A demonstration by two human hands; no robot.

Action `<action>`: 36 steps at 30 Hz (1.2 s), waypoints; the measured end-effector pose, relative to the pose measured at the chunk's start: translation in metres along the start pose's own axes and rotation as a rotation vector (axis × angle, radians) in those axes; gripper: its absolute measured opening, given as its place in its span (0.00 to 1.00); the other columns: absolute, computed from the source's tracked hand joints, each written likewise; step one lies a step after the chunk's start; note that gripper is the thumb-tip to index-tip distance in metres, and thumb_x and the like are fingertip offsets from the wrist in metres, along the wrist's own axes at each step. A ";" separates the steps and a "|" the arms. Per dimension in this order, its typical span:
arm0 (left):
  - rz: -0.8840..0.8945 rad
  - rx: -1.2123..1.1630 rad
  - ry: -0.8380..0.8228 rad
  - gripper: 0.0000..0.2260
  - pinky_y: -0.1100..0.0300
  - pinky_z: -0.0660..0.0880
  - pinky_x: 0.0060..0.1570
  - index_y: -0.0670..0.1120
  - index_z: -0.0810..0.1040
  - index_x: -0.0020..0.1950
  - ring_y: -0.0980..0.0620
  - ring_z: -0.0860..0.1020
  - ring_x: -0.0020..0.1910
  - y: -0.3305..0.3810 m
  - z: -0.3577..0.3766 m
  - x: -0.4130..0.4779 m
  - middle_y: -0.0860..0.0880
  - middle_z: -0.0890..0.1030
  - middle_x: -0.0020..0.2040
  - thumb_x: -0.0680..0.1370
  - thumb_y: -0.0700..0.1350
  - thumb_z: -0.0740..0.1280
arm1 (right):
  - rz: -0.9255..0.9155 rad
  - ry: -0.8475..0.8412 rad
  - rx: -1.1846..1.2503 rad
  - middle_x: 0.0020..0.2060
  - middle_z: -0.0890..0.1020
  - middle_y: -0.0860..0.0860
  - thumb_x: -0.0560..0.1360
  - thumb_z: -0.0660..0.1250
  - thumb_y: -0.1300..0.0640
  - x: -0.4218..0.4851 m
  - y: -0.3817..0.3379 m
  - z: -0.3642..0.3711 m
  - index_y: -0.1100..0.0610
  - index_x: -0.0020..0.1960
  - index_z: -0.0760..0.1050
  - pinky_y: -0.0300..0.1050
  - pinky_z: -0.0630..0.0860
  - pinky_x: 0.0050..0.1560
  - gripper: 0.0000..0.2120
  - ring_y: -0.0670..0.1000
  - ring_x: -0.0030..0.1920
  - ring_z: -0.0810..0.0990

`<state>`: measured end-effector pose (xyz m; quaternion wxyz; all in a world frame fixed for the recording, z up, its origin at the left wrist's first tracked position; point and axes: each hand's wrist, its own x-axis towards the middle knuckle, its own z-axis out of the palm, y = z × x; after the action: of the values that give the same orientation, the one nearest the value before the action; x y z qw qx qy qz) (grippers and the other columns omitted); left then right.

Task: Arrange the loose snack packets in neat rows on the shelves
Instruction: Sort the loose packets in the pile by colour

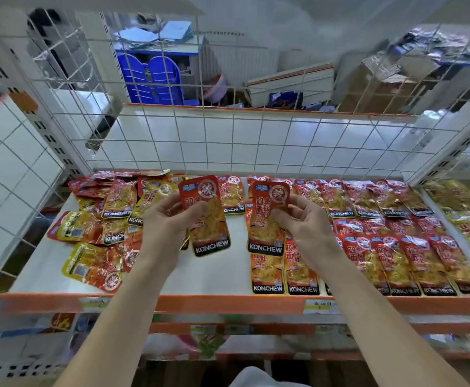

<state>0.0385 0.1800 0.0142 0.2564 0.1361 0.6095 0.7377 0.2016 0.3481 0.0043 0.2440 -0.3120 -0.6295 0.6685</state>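
**Two Konchew packets lifted over a half-sorted shelf**

A white shelf (222, 275) with an orange front edge fills the view, fenced at the back and sides by a white wire grid (228, 141). On the shelf's right half, rows of red Konchew packets (395, 247) lie flat and overlapping, running from the far edge to the near edge with the brand name toward the near side. On the left half lies a loose pile (102, 219) of red and yellow packets, tilted at every angle, some showing barcodes. A strip of bare shelf lies between pile and rows.

Two bare arms reach in from the near edge. The left hand (164, 222) pinches a red packet (208, 230) by its left edge, thumb on the front, holding it above the bare strip. The right hand (303, 222), fingers curled at the right edge, grips a second red packet (267, 219) above the left end of the rows. The two held packets face the camera side by side, not touching.

Gold-yellow packets (465, 202) lie in the bay to the far right. A paper price label (320, 305) sits on the orange edge.
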 end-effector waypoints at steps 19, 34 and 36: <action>0.039 0.738 0.060 0.10 0.71 0.71 0.34 0.43 0.81 0.54 0.57 0.79 0.40 -0.067 0.054 0.049 0.52 0.80 0.43 0.77 0.46 0.74 | 0.093 0.009 -0.080 0.51 0.86 0.49 0.77 0.71 0.60 0.006 0.017 -0.023 0.47 0.55 0.78 0.49 0.80 0.59 0.10 0.47 0.53 0.84; 0.276 1.138 -0.052 0.20 0.46 0.67 0.66 0.41 0.73 0.72 0.37 0.69 0.68 -0.099 0.057 0.055 0.39 0.76 0.66 0.80 0.44 0.69 | 0.113 -0.003 -0.064 0.50 0.86 0.48 0.77 0.70 0.62 0.001 0.020 -0.026 0.50 0.57 0.77 0.45 0.80 0.58 0.12 0.45 0.52 0.84; 0.284 1.184 -0.073 0.16 0.47 0.65 0.69 0.41 0.78 0.68 0.36 0.68 0.69 -0.099 0.054 0.057 0.36 0.75 0.68 0.81 0.44 0.68 | 0.111 0.000 -0.069 0.50 0.86 0.48 0.77 0.70 0.62 0.001 0.020 -0.027 0.50 0.57 0.77 0.46 0.80 0.59 0.11 0.45 0.52 0.84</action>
<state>0.0402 0.2680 -0.0760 0.0569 0.3608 0.8828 0.2953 0.2218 0.3650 -0.0163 0.1955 -0.3548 -0.6338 0.6589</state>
